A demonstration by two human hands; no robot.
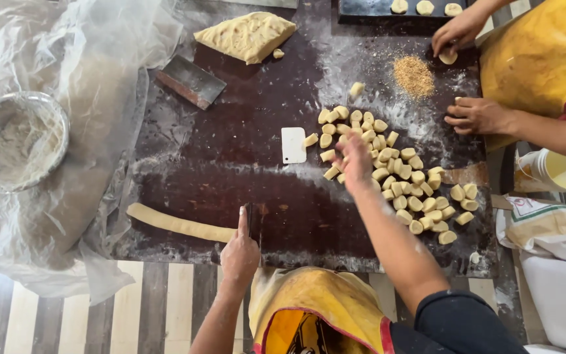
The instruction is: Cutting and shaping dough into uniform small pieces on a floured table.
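My left hand (240,252) grips a thin dark blade (249,221) held upright on the dark floured board (230,157), index finger laid along it. The blade stands at the right end of a long dough rope (175,224). My right hand (355,160) reaches forward with fingers spread, blurred, over the left edge of a pile of several small cut dough pieces (404,187); it holds nothing that I can see.
A white plastic scraper (293,144) lies left of the pile. A metal scraper (191,80) and a dough block (247,36) lie further back. A flour bowl (16,141) sits on plastic sheeting at left. Another person's hands (476,117) work at the far right beside brown crumbs (414,75).
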